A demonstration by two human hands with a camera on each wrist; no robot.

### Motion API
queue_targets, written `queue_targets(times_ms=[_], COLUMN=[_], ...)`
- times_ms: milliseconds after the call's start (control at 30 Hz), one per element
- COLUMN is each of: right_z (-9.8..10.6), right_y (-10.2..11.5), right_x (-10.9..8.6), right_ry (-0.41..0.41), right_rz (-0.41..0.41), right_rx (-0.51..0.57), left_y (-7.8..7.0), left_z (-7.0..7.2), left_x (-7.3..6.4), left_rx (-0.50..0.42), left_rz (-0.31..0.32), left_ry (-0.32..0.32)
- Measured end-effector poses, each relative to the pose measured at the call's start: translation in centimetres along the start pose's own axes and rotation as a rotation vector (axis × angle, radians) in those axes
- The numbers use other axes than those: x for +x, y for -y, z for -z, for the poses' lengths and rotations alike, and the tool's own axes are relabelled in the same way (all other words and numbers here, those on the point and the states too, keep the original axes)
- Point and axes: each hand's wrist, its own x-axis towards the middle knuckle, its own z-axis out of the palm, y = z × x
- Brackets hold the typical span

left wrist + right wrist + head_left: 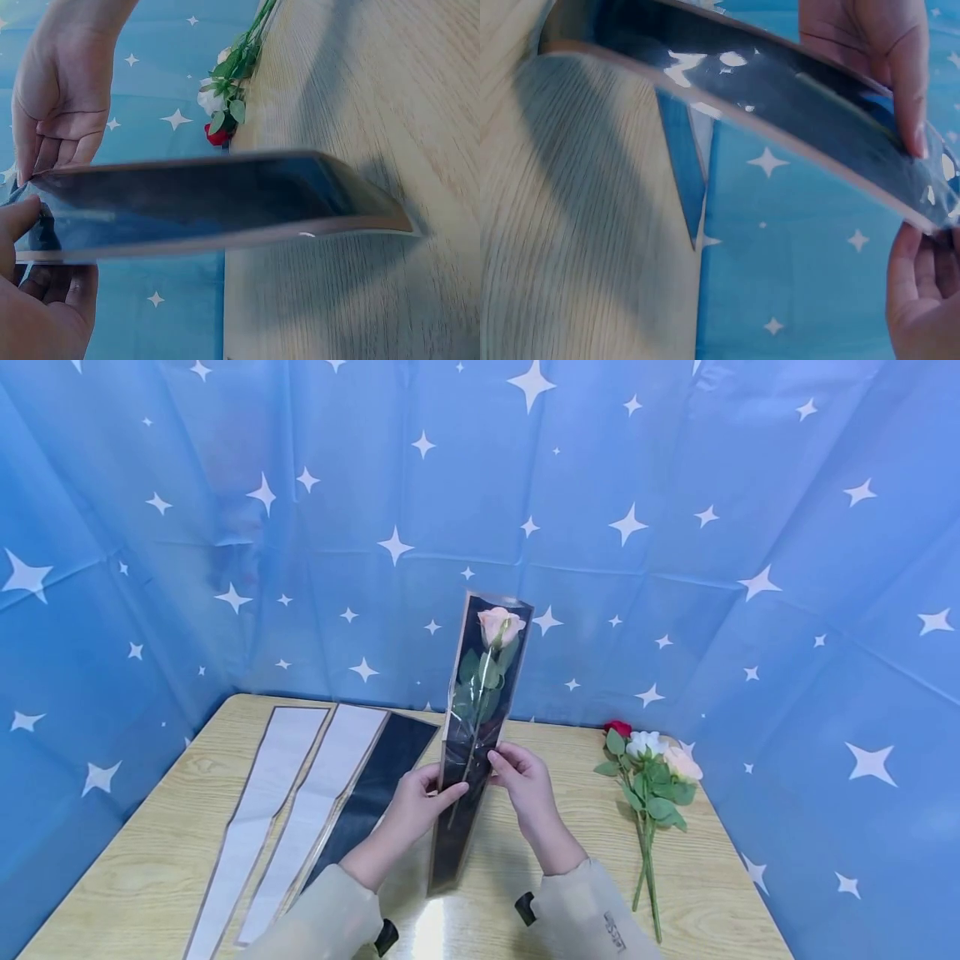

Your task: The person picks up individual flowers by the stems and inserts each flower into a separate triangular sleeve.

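A pale pink rose (pixel 500 627) with green leaves stands inside a tall black flower sleeve (pixel 455 852) that has a clear front and a gold-brown border. My left hand (pixel 416 802) pinches the sleeve's left edge, thumb across the front and fingers behind. On the opposite edge, my right hand (pixel 528 785) pinches it slightly higher up. The sleeve leans a little to the right, bloom at the top. Its narrow lower end curves down close to the table in the left wrist view, where the sleeve's dark face (pixel 210 195) shows.
To the left lie two white sleeves (pixel 296 735) and another black sleeve (pixel 401 743), side by side on the wooden table (pixel 150 835). Red, white and pale pink roses (pixel 660 777) lie at the right. A blue star-patterned curtain (pixel 480 510) hangs behind the table.
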Motion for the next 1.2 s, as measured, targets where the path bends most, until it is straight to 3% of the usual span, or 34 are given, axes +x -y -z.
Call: queue_targets(times_ms=[300, 633, 933, 1200], right_z=[0.9, 2.0, 2.9, 3.9], right_y=[-1.4, -4.0, -6.7, -8.7], right_x=[1.0, 1.6, 1.4, 1.4], right_ry=[-0.045, -0.03, -0.026, -0.014], right_rz=[-0.039, -0.223, -0.338, -0.414], right_rx=[-0.025, -0.083, -0.169, -0.213], left_y=[1.0, 2.6, 5.3, 7.1], left_z=[-0.2, -1.2, -2.5, -3.6], left_x=[0.5, 0.0, -0.6, -1.1], left_rx=[-0.068, -0.141, -0.103, -0.009], left_rz=[0.071, 0.176, 0.274, 0.311], left_ry=[-0.075, -0.052, -0.057, -0.044])
